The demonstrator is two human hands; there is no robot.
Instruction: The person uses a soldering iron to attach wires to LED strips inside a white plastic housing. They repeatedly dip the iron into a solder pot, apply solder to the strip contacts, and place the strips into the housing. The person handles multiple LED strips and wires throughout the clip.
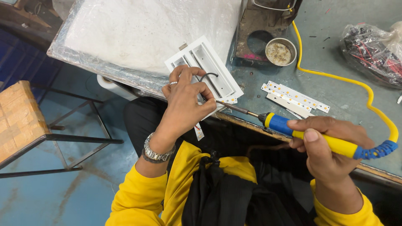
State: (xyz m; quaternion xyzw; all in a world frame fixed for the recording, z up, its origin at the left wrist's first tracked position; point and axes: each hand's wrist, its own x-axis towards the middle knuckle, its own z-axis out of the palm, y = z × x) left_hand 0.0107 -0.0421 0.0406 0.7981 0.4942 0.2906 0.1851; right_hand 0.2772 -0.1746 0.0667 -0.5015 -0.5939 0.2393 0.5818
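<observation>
My left hand [184, 102] rests on a white rectangular lamp housing [211, 67] at the table's edge, pinching a thin dark wire [208, 75] that loops above my fingers. A small LED strip [228, 100] lies on the housing's near corner. My right hand [328, 142] grips the blue and yellow handle of a soldering iron [293, 129]; its metal tip points left and reaches the spot beside my left fingers, by the LED strip.
Several white LED strips [295, 97] lie on the grey table [343, 83]. The yellow cord [335, 77] curves across it. A round metal tin [279, 52], a bag of red and black wires [372, 52], a plastic-wrapped sheet [146, 29] and a wooden stool [21, 117] surround me.
</observation>
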